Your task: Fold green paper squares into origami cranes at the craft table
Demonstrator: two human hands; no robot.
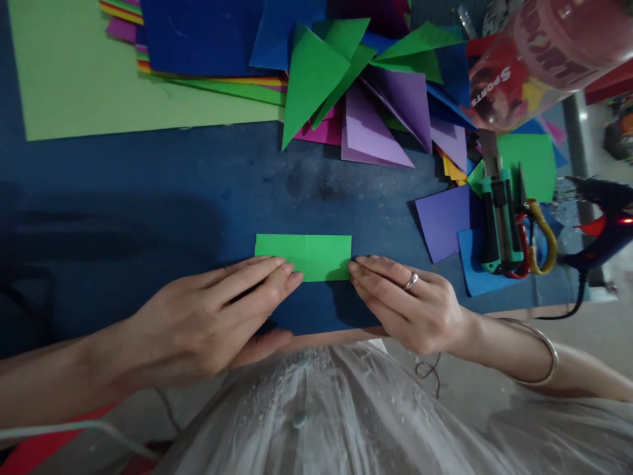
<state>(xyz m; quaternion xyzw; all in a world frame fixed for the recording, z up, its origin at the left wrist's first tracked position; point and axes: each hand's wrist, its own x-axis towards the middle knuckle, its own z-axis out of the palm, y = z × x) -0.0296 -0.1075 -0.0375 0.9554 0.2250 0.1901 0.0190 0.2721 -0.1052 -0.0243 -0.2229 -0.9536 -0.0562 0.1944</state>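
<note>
A green folded paper (324,254) lies on the dark blue table (237,191) near its front edge, a long rectangle with a faint crease across its middle. My left hand (217,310) rests its outstretched fingers flat on the paper's lower left part, the thumb apart below near the table edge. At the paper's right end, my right hand (413,300), with a ring on one finger, has its bent fingers pressed together on the edge; its thumb is hidden.
Folded green paper shapes (321,72) and purple ones (370,125) lie behind, beside a stack of coloured sheets (202,36). On the right are a utility knife (499,218), scissors (541,237), a glue gun (606,237) and a pink bottle (548,59).
</note>
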